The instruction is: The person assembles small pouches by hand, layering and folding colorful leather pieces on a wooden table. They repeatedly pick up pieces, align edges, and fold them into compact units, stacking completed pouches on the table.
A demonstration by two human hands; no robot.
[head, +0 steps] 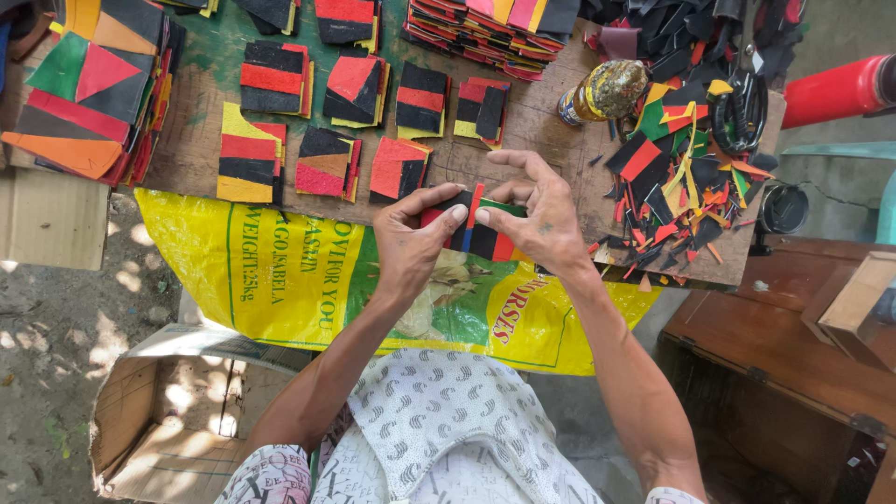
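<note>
Far left there's a tall stack of flat pieces in green, red, orange and black, then rows of small finished patches striped in black, red and yellow laid out on the worn wooden board, with a yellow printed plastic sack hanging off its front edge.

Middle of the shot: the left hand and right hand meet over the board's near edge. Both are pinched shut on one small patch of black, red and green strips, thumbs pressing on top. Looks to me like the assembly step, pressing strips together so they stick. The next bit would need the edges kept lined up while pressure goes on.

Further right sits a grubby glass jar with a crusted lid, then a heap of coloured offcuts and black-handled scissors.

Most of the patch is hidden under the fingers, so I can't tell how many layers it has. The stacks along the top are cut off.
</note>
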